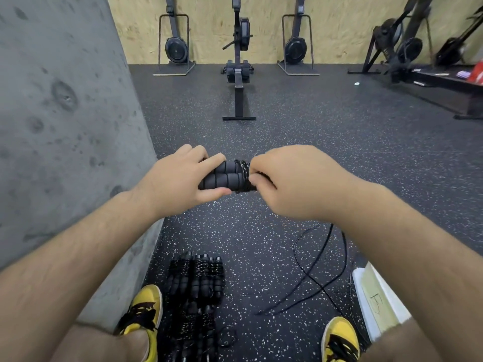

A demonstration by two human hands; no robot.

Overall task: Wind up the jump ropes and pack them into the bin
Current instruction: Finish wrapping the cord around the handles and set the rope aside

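My left hand [180, 176] grips the two black foam handles [224, 175] of a jump rope, held side by side at chest height. Black cord [243, 176] is coiled tightly around the handles' right end. My right hand [290, 181] pinches that cord at the coil. The loose cord [313, 273] trails down from under my right arm and loops across the floor. A pile of wound jump ropes [196, 286] lies on the floor between my feet. The white bin [366, 296] shows at the lower right, partly hidden by my right arm.
A grey concrete wall [65, 126] runs close along my left. A rowing machine [239, 74] stands ahead on the speckled rubber floor [326, 131], with other machines stored upright against the plywood wall. My yellow shoes [143, 309] flank the rope pile.
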